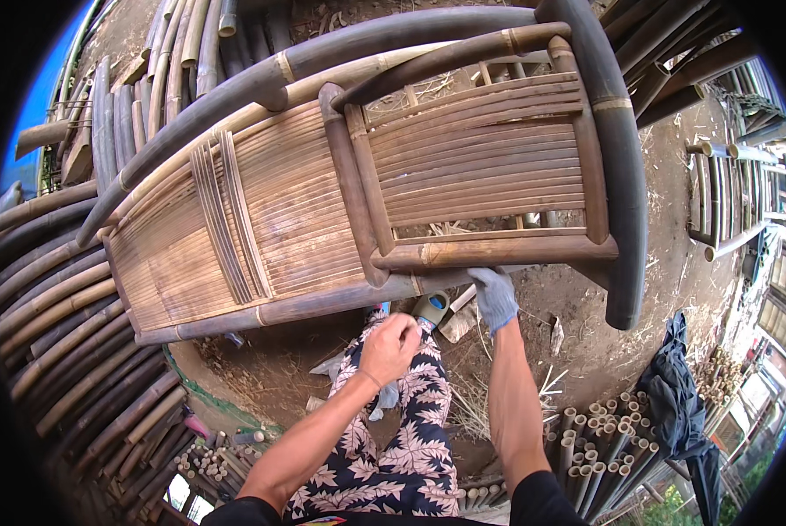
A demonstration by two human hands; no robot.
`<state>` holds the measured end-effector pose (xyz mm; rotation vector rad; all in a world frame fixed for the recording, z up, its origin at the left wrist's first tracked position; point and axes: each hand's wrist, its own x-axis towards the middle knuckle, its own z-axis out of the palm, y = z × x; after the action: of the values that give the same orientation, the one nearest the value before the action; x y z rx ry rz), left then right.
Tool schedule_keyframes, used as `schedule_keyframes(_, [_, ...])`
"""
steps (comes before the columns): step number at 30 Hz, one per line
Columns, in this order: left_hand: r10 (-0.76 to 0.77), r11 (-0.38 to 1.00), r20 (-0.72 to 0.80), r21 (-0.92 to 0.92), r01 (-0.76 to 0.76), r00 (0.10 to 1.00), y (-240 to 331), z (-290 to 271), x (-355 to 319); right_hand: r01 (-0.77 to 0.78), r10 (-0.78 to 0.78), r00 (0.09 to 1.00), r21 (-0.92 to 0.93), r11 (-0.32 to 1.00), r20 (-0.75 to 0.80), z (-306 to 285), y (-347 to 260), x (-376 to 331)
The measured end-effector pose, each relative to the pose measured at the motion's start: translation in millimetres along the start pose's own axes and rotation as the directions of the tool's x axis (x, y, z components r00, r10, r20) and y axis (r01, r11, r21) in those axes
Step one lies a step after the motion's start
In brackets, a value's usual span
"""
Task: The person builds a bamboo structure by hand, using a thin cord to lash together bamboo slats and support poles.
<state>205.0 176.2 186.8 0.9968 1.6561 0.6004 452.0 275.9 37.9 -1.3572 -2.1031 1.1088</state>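
A large bamboo bench (301,311) with dark curved poles stretches across in front of me. My right hand (495,300), in a grey knit glove, is closed at its near pole, with the fingertips partly hidden against it. My left hand (389,349) is bare and hovers over my legs, a little short of the same pole. Its fingers are curled together, and whatever they may hold is hidden. A bundle of thin bamboo strips (222,219) lies across the slatted panel (301,210). Narrow slats (476,162) fill part of the right-hand frame, leaving gaps at both edges.
Long bamboo poles (69,324) are stacked at the left, with more poles (178,53) behind. Upright cut bamboo tubes (599,438) stand at lower right beside a dark cloth (673,386). A smaller bamboo frame (730,197) is far right. Shavings litter the dirt floor (577,307).
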Motion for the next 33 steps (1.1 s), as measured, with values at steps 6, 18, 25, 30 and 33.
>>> schedule_keyframes(6, [0.513, 0.855, -0.026, 0.100, -0.508, 0.858, 44.2, 4.5, 76.1, -0.105, 0.106, 0.993, 0.026, 0.994, -0.054, -77.9, -162.0, -28.9])
schedule_keyframes(18, [0.183, 0.970, -0.160, -0.130, -0.205, 0.970, 67.4, 36.0, 152.1, -0.546, 0.249, 0.745, -0.352, 0.760, -0.619, -304.4, -248.6, -31.0])
schedule_keyframes(25, [0.355, 0.905, -0.273, 0.341, -0.255, 0.894, 73.1, 93.8, 164.9, 0.009, -0.167, 0.985, -0.965, 0.263, -0.036, -188.1, -138.2, 109.8])
schedule_keyframes(30, [0.237, 0.956, -0.046, 0.190, -0.224, 0.970, 59.3, 88.2, 181.1, 0.104, 0.115, 0.987, -0.990, 0.100, 0.115, -124.5, -119.3, 140.9])
schedule_keyframes(33, [0.125, 0.976, 0.156, 0.157, -0.149, 0.980, 51.8, 76.4, 193.7, -0.085, 0.473, 0.880, -0.966, 0.243, 0.041, -100.2, -137.5, 158.7])
